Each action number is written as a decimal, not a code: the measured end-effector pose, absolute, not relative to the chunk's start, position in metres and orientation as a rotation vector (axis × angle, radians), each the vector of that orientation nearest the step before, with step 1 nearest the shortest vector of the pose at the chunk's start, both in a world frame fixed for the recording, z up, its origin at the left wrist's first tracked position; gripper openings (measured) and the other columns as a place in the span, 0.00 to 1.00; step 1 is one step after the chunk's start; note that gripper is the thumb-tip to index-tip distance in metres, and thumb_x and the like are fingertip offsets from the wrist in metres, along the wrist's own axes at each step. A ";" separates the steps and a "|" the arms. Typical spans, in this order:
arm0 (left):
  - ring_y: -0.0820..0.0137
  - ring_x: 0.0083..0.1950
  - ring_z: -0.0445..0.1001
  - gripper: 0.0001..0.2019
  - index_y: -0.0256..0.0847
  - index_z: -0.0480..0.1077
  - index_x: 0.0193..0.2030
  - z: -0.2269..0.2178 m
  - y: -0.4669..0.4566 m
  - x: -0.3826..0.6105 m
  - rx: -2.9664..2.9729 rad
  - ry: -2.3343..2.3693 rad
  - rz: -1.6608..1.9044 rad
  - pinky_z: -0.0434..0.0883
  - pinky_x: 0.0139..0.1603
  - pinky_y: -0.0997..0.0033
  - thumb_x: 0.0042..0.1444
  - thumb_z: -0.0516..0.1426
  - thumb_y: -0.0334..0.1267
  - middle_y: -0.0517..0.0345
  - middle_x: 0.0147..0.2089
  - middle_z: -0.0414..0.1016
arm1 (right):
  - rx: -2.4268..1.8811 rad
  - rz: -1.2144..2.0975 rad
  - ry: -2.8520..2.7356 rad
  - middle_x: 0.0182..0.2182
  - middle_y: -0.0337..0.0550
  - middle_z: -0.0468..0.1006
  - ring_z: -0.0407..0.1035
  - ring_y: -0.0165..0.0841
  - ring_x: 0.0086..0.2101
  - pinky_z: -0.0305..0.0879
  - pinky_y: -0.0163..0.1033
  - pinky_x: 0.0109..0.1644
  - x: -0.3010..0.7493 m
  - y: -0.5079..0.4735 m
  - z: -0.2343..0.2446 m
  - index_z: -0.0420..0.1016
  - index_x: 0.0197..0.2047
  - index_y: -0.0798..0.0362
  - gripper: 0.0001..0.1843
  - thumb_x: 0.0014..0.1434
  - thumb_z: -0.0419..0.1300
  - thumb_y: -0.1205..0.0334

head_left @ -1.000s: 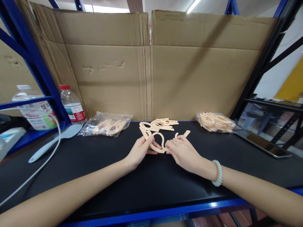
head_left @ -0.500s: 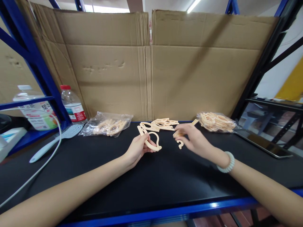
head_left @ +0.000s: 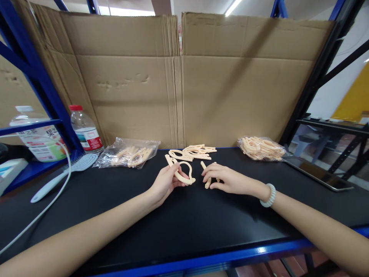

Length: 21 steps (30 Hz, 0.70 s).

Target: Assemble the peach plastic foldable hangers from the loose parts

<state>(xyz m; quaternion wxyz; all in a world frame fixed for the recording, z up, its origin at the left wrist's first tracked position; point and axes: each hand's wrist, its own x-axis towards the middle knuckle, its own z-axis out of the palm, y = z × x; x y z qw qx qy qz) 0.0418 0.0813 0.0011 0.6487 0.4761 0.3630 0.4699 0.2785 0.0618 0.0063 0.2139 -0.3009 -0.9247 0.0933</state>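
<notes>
My left hand is closed around a beige, looped plastic piece that looks like a folding clothes hanger, held just above the black tabletop. To its right, my right hand has its fingers curled over a second beige hanger piece. Only the ends of this second piece show; the fingers cover its middle. A small gap separates the two pieces. Behind them lies a loose pile of similar beige hangers at the table's back edge.
Clear bags of beige hangers stand at the back left and back right. A hairbrush, a white cable and a red-capped bottle are at left. A tablet-like slab lies at right. Cardboard walls the back.
My right hand has moved left and slightly nearer, and its beige piece has turned, with the curved hook end no longer showing. My left hand keeps its hold nearly still.
</notes>
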 end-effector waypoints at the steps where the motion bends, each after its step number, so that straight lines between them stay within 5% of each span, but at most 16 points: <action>1: 0.69 0.24 0.76 0.14 0.37 0.63 0.27 0.001 0.081 0.042 1.082 0.826 1.068 0.70 0.25 0.75 0.64 0.49 0.34 0.51 0.22 0.76 | -0.856 0.250 -2.556 0.45 0.46 0.73 0.66 0.34 0.48 0.65 0.42 0.52 0.281 0.063 0.008 0.73 0.44 0.53 0.07 0.61 0.60 0.67; 4: 0.69 0.24 0.76 0.14 0.37 0.63 0.27 0.001 0.082 0.042 1.080 0.833 1.067 0.70 0.25 0.76 0.64 0.50 0.35 0.51 0.22 0.76 | -0.962 0.223 -2.539 0.43 0.47 0.72 0.66 0.35 0.44 0.68 0.40 0.45 0.292 0.067 0.012 0.72 0.46 0.54 0.12 0.57 0.63 0.67; 10: 0.69 0.24 0.77 0.14 0.37 0.63 0.27 0.003 0.081 0.043 1.091 0.842 1.052 0.70 0.25 0.76 0.65 0.48 0.33 0.51 0.22 0.76 | -1.108 0.253 -2.561 0.33 0.41 0.74 0.68 0.32 0.34 0.66 0.38 0.41 0.310 0.078 0.016 0.73 0.33 0.55 0.02 0.56 0.62 0.69; 17: 0.70 0.23 0.76 0.14 0.36 0.62 0.28 0.002 0.082 0.042 1.118 0.839 1.036 0.70 0.25 0.76 0.66 0.47 0.35 0.52 0.22 0.76 | -0.932 0.188 -2.553 0.44 0.47 0.75 0.68 0.36 0.44 0.65 0.43 0.50 0.290 0.067 0.015 0.73 0.48 0.54 0.12 0.60 0.61 0.64; 21: 0.70 0.24 0.76 0.13 0.36 0.62 0.30 0.000 0.083 0.042 1.155 0.829 1.017 0.70 0.26 0.76 0.66 0.48 0.37 0.53 0.23 0.76 | -0.868 0.174 -2.645 0.40 0.45 0.76 0.68 0.36 0.43 0.64 0.43 0.51 0.275 0.058 0.012 0.75 0.43 0.53 0.07 0.63 0.57 0.64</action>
